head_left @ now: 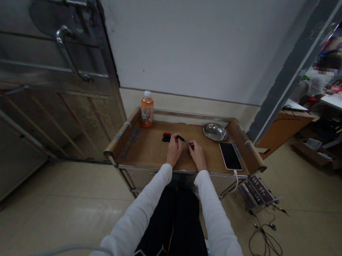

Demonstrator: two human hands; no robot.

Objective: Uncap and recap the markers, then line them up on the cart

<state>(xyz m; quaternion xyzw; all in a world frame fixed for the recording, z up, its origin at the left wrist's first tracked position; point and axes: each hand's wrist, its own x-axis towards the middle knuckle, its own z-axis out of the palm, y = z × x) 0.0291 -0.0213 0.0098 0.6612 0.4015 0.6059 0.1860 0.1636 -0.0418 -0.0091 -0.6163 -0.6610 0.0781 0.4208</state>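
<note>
**Pinching a thin dark object (pixel 181 138) between left hand (pixel 174 148) and right hand (pixel 197 153), over the bench (pixel 149 152)**

At far left, a metal door (pixel 105 54) with a curved metal handle (pixel 69 59). Next, at the back left corner of the bench, an upright bottle (pixel 147 112) of orange drink, white cap on top. Then, on brown cardboard, a red-and-black item (pixel 166 136) just left of the left hand; impossible to tell whether touching. Near the middle of the bench, the thin dark object: gripped towards its left end with left thumb and fingers drawn together, and at its right end with right fingertips, likewise narrow. Too small to tell what kind of object. White sleeves (pixel 145 202) on both arms. Further right, near the back edge, a round shiny metal dish (pixel 215 132). In front of it, a phone (pixel 230 156), dark screen up, with a white cable (pixel 236 177) running from its near end over the front edge. Right of the bench, on the floor, a box with lettering (pixel 258 192) and loosely coiled dark cables (pixel 265 245). At far right, in the background, a person in white (pixel 317 83).
</note>
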